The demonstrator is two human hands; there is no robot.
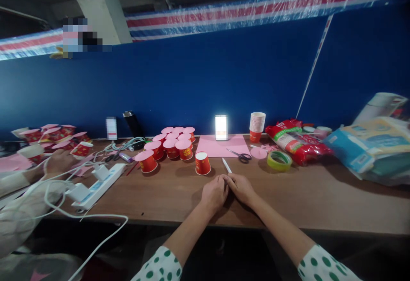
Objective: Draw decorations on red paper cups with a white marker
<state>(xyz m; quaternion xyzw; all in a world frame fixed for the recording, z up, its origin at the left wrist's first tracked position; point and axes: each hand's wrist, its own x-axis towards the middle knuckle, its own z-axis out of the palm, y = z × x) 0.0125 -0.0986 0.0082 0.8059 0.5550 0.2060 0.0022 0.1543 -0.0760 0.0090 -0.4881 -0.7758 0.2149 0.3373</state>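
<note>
My left hand rests on the wooden table with its fingers curled in. Against it, fingertips touching, lies my right hand, also closed. What either hand holds, if anything, is hidden. A white pen lies just beyond my right fingers; its near end reaches them, and I cannot tell whether it is gripped. Ahead and to the left stands an upside-down red paper cup with a white base. Dark-handled scissors lie partly on a pink paper sheet behind the pen.
Several red cups topped with pink discs stand left. Right are stacked cups, a tape roll, a red bag and a blue package. A lit phone stands behind. A power strip lies near a co-worker's hand.
</note>
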